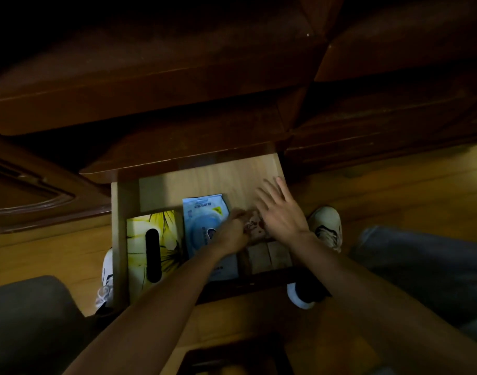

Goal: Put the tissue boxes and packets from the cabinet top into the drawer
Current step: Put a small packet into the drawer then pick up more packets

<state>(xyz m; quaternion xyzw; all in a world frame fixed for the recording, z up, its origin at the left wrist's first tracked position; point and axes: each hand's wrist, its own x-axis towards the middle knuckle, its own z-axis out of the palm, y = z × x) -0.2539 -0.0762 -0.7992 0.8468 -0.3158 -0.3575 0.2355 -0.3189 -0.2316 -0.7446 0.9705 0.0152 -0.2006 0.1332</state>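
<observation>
Head view: dim room, wood floor (394, 185), dark cabinet (177, 77) over the pulled-out drawer (118, 239). Inside it: yellow tissue box (139, 239), blue packet (202, 220) beside it. My left hand (233, 234) pinches a brown packet (256, 226); right hand (282, 212) spread flat on it.

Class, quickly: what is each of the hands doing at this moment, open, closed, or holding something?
Left hand: closed on a brown packet in the drawer.
Right hand: open, fingers spread, over the same packet.

2 pale sneakers (328, 227) on the wooden floor (394, 185), dark cabinet door (29, 190) at left.
</observation>
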